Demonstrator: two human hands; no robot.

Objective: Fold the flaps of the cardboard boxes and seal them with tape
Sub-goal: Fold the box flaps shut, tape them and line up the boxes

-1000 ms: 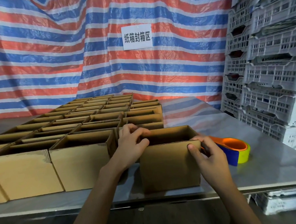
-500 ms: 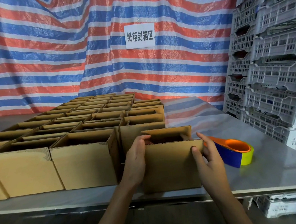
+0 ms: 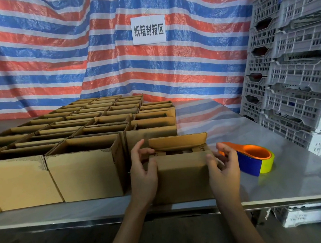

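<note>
An open cardboard box [image 3: 182, 178] stands at the metal table's [image 3: 291, 181] front edge. Its two side flaps lie folded inward, the far flap leans over them and the near flap stands upright. My left hand [image 3: 143, 171] holds the box's upper left corner, thumb on the near flap and fingers curled toward the left side flap. At the upper right corner my right hand [image 3: 223, 168] holds it the same way. An orange and blue tape dispenser [image 3: 252, 158] with a yellow-green roll lies just right of the box, untouched.
Several rows of open cardboard boxes [image 3: 87, 169] fill the table to the left and behind. Stacked grey plastic crates [image 3: 292, 72] stand at the right. A striped tarp with a white paper sign [image 3: 148, 30] hangs behind.
The box has been pulled toward the front edge. Its side flaps went from upright to folded in, and the far flap has tipped forward. Both hands moved to the top corners.
</note>
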